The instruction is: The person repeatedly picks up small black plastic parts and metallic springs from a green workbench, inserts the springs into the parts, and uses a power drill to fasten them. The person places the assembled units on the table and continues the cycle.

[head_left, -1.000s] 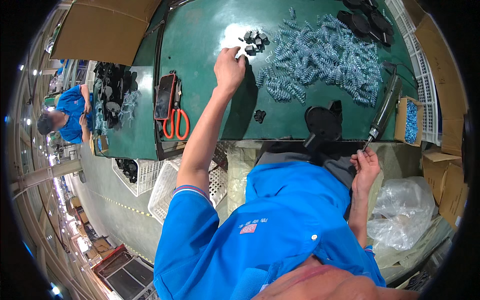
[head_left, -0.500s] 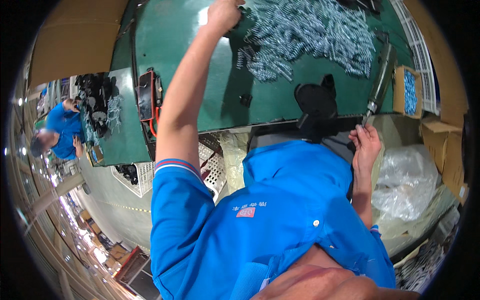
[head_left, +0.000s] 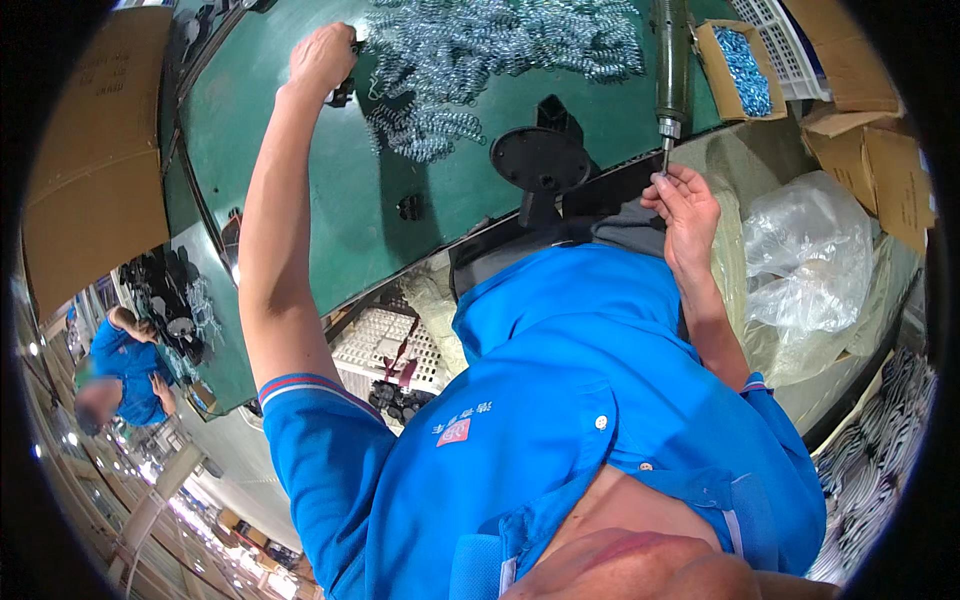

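Note:
My left hand [head_left: 325,58] reaches out to the far left of the green workbench, its fingers curled around small black plastic parts [head_left: 342,93], mostly hidden under them. Close by lies a large heap of silvery coil springs [head_left: 500,50]. In front of my body, my right hand [head_left: 685,210] pinches at the end of the thin bit of a dark green power screwdriver [head_left: 672,70]; whatever sits between the fingertips is too small to name. Between my hands, a round black plastic base [head_left: 540,160] with an upright piece is at the bench's near edge.
An open carton of small bluish screws [head_left: 742,70] stands right of the screwdriver. One small black piece [head_left: 410,207] lies on the green bench [head_left: 300,220]. Clear plastic bags [head_left: 810,240] lie at the right. Another person [head_left: 125,370] works at the far left.
My view has turned, so the bench appears shifted left and tilted. My left hand stays by the springs' left side, and my right fingers stay at the screwdriver's tip.

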Action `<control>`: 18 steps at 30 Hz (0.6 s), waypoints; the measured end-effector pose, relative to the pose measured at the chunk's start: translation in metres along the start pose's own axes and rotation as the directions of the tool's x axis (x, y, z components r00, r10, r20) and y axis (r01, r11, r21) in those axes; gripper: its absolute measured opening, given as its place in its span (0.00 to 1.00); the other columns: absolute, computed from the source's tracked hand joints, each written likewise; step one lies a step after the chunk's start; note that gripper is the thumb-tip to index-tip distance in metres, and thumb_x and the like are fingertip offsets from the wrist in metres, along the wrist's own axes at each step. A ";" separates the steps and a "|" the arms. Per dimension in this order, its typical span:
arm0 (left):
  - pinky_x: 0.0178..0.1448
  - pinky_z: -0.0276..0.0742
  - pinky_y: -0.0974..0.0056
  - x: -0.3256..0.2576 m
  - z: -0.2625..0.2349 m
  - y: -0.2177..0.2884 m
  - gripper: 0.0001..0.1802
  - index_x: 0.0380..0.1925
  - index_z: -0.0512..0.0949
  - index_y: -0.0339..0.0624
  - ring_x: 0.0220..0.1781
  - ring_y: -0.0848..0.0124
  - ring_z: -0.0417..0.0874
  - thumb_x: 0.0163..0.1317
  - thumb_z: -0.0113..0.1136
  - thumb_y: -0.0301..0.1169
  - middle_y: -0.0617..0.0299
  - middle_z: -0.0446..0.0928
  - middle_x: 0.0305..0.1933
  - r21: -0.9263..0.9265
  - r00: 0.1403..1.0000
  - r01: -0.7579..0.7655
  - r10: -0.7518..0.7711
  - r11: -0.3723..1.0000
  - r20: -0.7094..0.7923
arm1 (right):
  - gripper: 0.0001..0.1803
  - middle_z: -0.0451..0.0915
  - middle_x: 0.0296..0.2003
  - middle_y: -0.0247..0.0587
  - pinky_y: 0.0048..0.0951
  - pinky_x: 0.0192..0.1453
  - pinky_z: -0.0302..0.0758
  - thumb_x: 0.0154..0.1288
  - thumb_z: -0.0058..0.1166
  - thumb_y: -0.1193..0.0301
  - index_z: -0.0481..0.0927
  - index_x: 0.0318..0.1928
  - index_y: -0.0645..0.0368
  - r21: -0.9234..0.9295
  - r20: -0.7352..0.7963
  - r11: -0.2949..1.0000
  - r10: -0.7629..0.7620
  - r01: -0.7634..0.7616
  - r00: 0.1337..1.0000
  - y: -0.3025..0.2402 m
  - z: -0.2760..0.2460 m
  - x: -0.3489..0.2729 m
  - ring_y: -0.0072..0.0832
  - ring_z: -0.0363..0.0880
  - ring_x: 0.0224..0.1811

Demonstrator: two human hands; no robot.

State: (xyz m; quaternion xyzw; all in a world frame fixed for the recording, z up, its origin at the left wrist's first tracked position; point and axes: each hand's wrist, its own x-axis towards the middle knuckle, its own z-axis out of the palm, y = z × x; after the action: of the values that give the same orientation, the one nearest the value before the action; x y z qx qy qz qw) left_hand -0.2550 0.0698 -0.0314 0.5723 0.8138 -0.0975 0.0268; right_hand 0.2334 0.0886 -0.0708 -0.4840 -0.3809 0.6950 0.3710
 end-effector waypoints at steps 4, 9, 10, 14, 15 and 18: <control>0.44 0.78 0.52 -0.017 -0.006 0.005 0.09 0.37 0.84 0.48 0.43 0.52 0.83 0.59 0.57 0.29 0.52 0.81 0.41 -0.042 0.961 -0.033 0.020 0.999 -0.277 | 0.13 0.80 0.35 0.41 0.27 0.36 0.83 0.65 0.58 0.80 0.74 0.49 0.68 0.046 -0.001 0.998 0.033 -0.033 0.999 0.000 0.000 -0.001 0.26 0.82 0.32; 0.47 0.81 0.69 -0.056 -0.019 0.097 0.12 0.45 0.84 0.40 0.44 0.75 0.85 0.62 0.65 0.28 0.59 0.86 0.42 -0.879 0.950 -0.227 -0.103 0.419 -0.294 | 0.14 0.80 0.35 0.41 0.27 0.37 0.83 0.65 0.58 0.80 0.74 0.49 0.68 0.043 -0.019 0.999 -0.003 0.004 1.000 0.003 -0.004 -0.003 0.26 0.82 0.33; 0.48 0.80 0.70 -0.071 -0.038 0.133 0.11 0.44 0.85 0.40 0.44 0.75 0.84 0.62 0.66 0.27 0.62 0.86 0.41 -0.931 0.978 -0.170 -0.060 0.324 -0.199 | 0.14 0.80 0.36 0.41 0.27 0.38 0.82 0.65 0.57 0.80 0.74 0.50 0.67 0.033 -0.028 0.999 0.004 -0.003 1.000 0.003 -0.005 -0.003 0.26 0.82 0.34; 0.42 0.78 0.68 -0.089 -0.030 0.190 0.10 0.42 0.85 0.42 0.39 0.75 0.83 0.61 0.67 0.30 0.61 0.84 0.37 -0.903 0.965 -0.248 0.012 0.349 -0.261 | 0.15 0.80 0.37 0.43 0.28 0.39 0.82 0.65 0.57 0.79 0.73 0.51 0.69 0.057 -0.023 0.998 0.030 -0.029 0.999 0.004 -0.004 -0.002 0.27 0.82 0.35; 0.43 0.79 0.66 -0.089 -0.026 0.192 0.10 0.42 0.85 0.42 0.40 0.71 0.84 0.60 0.67 0.30 0.59 0.83 0.37 -0.854 0.956 -0.278 0.043 0.441 -0.289 | 0.16 0.80 0.37 0.44 0.29 0.39 0.83 0.65 0.58 0.79 0.72 0.51 0.70 0.072 -0.017 0.997 0.030 -0.028 0.999 0.004 -0.004 0.000 0.28 0.82 0.35; 0.47 0.79 0.59 -0.089 -0.019 0.197 0.10 0.40 0.84 0.44 0.42 0.58 0.83 0.58 0.67 0.30 0.57 0.81 0.39 -0.748 0.946 -0.308 0.104 0.588 -0.308 | 0.18 0.80 0.39 0.47 0.30 0.39 0.83 0.65 0.58 0.79 0.72 0.54 0.72 0.029 0.006 0.999 0.035 -0.035 0.999 -0.001 0.001 0.001 0.29 0.82 0.35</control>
State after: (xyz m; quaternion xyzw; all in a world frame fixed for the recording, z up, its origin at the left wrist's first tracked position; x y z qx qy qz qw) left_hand -0.0387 0.0551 -0.0237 0.6002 0.6979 0.3407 0.1914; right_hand 0.2324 0.0895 -0.0697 -0.4832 -0.3635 0.7081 0.3647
